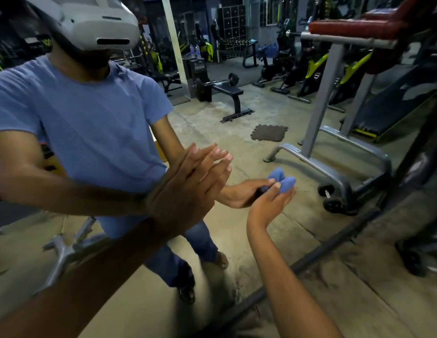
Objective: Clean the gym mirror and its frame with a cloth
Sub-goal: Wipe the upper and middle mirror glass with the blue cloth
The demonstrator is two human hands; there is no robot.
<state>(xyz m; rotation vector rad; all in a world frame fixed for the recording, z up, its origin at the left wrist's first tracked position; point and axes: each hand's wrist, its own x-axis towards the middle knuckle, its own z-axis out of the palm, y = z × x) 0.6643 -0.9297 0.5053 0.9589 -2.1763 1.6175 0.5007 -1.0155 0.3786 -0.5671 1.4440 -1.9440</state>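
Note:
The gym mirror (237,113) fills most of the view and shows my reflection in a blue T-shirt and a headset. My left hand (180,193) presses flat on the glass with straight fingers, palm to palm with its reflection. Lower and to the right, my right hand (271,201) grips a bunched blue cloth (287,182) and holds it against the glass, where it meets the reflected hand. The mirror's dark frame bar (334,242) runs diagonally along the bottom edge below my right arm.
Reflected in the glass are a grey bench-machine frame (317,113) with red pads, a barbell bench (227,90), exercise bikes (310,69) and a rubber mat tile (269,132). A concrete ledge (371,289) lies below the frame bar at the lower right.

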